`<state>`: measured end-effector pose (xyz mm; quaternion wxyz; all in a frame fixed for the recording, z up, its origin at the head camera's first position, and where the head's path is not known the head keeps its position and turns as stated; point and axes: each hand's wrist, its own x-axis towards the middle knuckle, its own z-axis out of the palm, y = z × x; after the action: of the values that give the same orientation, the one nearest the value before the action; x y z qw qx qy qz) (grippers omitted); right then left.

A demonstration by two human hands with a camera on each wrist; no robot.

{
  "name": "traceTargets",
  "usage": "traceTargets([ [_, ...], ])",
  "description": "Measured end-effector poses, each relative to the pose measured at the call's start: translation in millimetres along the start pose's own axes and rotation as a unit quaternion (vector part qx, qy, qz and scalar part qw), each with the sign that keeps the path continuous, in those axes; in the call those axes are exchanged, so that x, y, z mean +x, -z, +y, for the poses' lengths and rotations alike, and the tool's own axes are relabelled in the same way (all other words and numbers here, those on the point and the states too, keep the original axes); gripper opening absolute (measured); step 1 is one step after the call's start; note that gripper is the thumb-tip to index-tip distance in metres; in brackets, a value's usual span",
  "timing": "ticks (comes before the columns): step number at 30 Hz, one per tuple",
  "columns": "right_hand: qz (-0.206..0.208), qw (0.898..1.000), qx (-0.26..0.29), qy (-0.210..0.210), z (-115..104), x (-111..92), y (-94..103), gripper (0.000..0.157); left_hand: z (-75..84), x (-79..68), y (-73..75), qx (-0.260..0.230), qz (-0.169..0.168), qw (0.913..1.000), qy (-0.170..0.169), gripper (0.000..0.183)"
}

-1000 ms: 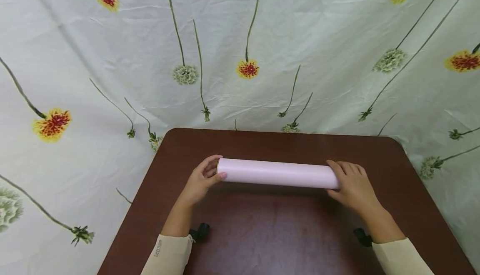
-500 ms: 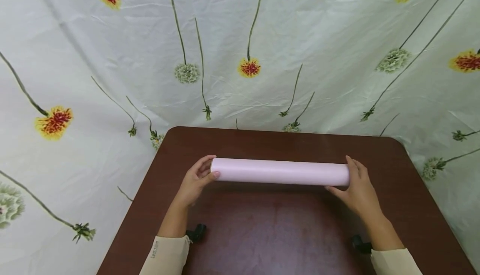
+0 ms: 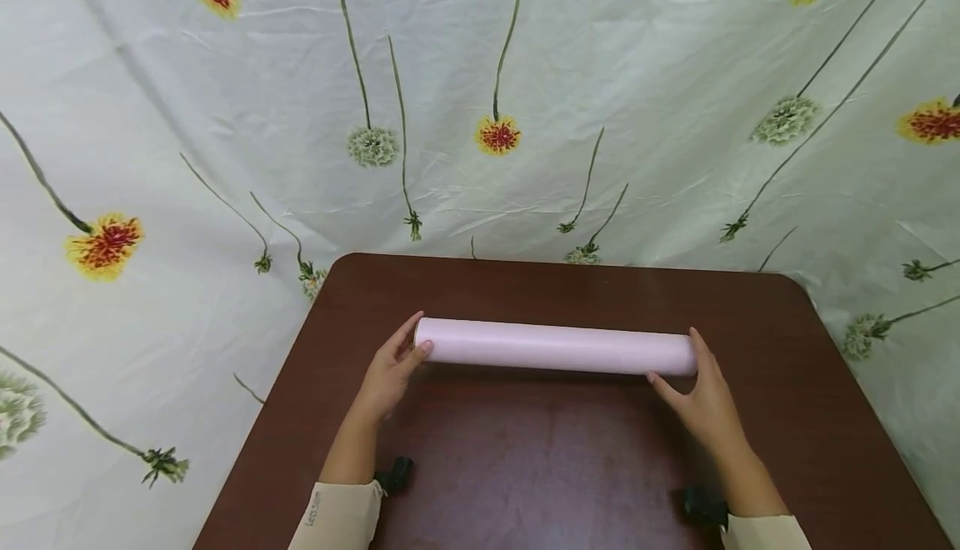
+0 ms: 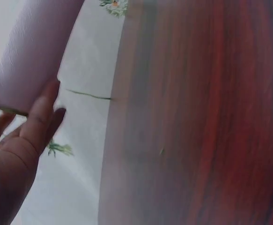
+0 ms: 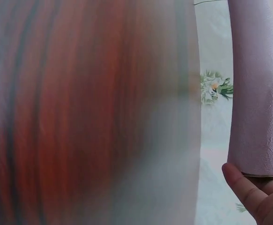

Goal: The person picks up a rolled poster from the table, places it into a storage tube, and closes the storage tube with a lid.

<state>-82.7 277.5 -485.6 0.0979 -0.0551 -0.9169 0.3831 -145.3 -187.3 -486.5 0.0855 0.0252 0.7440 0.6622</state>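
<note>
A long, pale pink tube point(image 3: 555, 347) with a finely wrinkled surface lies level across the middle of the head view, raised over the table. My left hand point(image 3: 384, 379) holds its left end, thumb on the near side and the other fingers around the end. At the opposite end, my right hand point(image 3: 707, 400) holds it between the thumb on the near underside and the fingers at the end. In the left wrist view, a thin brownish edge rims the end of the tube point(image 4: 33, 56). The right wrist view shows a similar rim beside my right fingers point(image 5: 248, 194).
Under both hands spreads a dark brown wooden table point(image 3: 540, 467) with rounded far corners. A white cloth point(image 3: 660, 75) printed with flowers hangs behind it and along both sides. Dark wrist-camera mounts point(image 3: 397, 475) sit at both wrists.
My right hand has shifted from over the top of the tube to its very end, uncovering more of it. My left hand and the tube's left end have moved slightly left.
</note>
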Motion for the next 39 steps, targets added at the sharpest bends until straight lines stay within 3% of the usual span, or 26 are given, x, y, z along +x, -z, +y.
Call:
traceTargets([
  [4,-0.007,0.999,0.027,-0.027,1,-2,-4.4,0.098,-4.7,-1.9,-8.2,0.054,0.005,0.9985,0.007,0.065],
  [9,-0.034,0.994,0.063,-0.083,1,-7,-8.9,0.091,-12.5,-5.7,-16.6,0.098,0.025,0.9941,0.040,0.063],
  [16,-0.073,0.973,0.147,-0.160,5,-11,-14.7,0.088,-25.1,-4.9,-24.5,0.092,0.034,0.9917,0.083,0.060],
  [26,-0.082,0.970,0.163,-0.161,8,-11,-18.3,0.084,-30.2,-1.6,-26.4,0.064,0.040,0.9924,0.097,0.063],
  [39,-0.093,0.966,0.187,-0.154,12,-10,-18.1,0.091,-28.8,2.8,-21.6,0.063,0.036,0.9923,0.100,0.067],
])
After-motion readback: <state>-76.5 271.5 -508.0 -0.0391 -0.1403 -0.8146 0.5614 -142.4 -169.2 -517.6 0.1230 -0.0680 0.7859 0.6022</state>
